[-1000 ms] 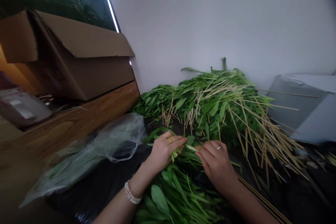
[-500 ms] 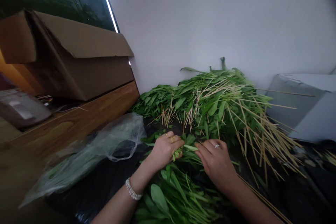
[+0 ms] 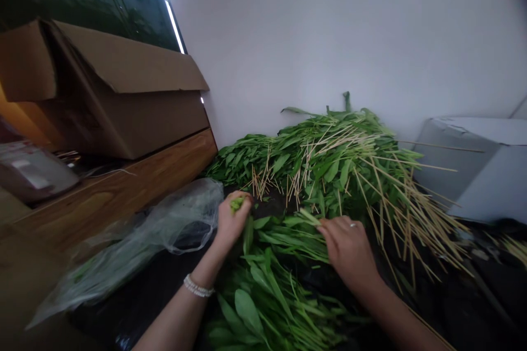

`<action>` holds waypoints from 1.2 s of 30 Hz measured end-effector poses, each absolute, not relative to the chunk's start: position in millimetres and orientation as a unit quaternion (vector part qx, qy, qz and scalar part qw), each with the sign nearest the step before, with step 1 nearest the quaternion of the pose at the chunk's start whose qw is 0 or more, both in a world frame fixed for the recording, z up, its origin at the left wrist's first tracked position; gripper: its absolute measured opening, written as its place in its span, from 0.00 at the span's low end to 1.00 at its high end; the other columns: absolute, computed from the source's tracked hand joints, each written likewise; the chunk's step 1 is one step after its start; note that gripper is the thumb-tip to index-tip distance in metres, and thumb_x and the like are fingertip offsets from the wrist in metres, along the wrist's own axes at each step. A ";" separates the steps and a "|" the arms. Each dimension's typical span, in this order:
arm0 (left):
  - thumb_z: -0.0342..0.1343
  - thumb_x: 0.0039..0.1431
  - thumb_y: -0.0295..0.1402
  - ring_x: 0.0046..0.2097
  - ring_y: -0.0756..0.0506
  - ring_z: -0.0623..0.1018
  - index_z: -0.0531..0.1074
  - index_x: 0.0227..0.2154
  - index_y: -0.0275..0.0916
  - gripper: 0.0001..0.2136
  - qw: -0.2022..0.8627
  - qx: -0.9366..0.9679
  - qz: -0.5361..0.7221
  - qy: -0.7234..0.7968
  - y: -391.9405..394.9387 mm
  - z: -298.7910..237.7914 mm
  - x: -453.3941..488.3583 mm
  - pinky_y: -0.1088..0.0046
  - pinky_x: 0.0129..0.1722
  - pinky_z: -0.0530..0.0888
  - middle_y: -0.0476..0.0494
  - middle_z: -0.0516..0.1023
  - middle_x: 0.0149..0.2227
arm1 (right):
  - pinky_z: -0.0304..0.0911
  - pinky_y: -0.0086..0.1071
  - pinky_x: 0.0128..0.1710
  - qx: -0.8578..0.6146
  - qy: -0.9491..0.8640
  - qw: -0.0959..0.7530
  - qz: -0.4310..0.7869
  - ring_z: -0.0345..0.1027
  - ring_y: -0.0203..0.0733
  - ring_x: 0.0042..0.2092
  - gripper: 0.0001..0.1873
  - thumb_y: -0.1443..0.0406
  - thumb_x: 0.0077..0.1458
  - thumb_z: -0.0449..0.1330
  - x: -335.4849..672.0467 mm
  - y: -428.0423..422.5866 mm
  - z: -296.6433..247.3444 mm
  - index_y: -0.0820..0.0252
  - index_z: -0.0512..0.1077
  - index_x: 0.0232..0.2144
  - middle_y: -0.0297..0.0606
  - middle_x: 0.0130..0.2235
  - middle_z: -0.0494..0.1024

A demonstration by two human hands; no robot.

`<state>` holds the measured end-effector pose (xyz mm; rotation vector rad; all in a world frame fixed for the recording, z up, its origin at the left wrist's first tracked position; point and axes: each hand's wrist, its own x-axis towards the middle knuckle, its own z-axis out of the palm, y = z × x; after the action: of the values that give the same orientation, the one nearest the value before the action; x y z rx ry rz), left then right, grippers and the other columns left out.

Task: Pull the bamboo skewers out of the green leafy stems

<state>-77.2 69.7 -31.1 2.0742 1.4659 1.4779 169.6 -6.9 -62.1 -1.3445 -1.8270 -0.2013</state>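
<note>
My left hand (image 3: pixel 231 222) is closed around a bundle of green stems (image 3: pixel 236 204), whose cut-looking ends poke out at the top of the fist. Leaves hang below that hand. My right hand (image 3: pixel 348 247) pinches a short pale-green stem piece (image 3: pixel 309 217) between thumb and fingers. The hands are apart. Beneath and between them lie loose leafy greens (image 3: pixel 275 290), with long narrow leaves and thin stalks. Behind the hands rises a large heap of leafy bunches (image 3: pixel 284 162) with thin wooden sticks (image 3: pixel 411 219) jutting from it, mostly to the right.
A clear plastic bag (image 3: pixel 152 236) with something green inside lies left, on black sheeting (image 3: pixel 135 296). An open cardboard box (image 3: pixel 135 115) stands on a wooden ledge (image 3: pixel 164 170). At the right is a white box (image 3: pixel 481 170). A pale wall (image 3: pixel 308 27) closes the back.
My hands have drawn apart: the left moved left and slightly up with its stems, the right slightly right with the stem piece. The stem piece no longer bridges both hands.
</note>
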 end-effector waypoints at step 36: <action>0.45 0.66 0.29 0.42 0.45 0.70 0.67 0.52 0.39 0.14 -0.094 0.951 0.196 0.220 29.5 -30.0 -39.8 0.68 0.42 0.71 0.40 0.76 0.45 | 0.55 0.29 0.24 -0.516 -0.745 0.347 0.242 0.65 0.36 0.23 0.17 0.64 0.62 0.42 141.0 -14.3 -59.6 0.55 0.61 0.23 0.30 0.19 0.70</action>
<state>-39.8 29.5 -30.0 3.1806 0.7348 0.6549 141.0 -14.3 -59.6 -1.3399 -1.9324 0.6272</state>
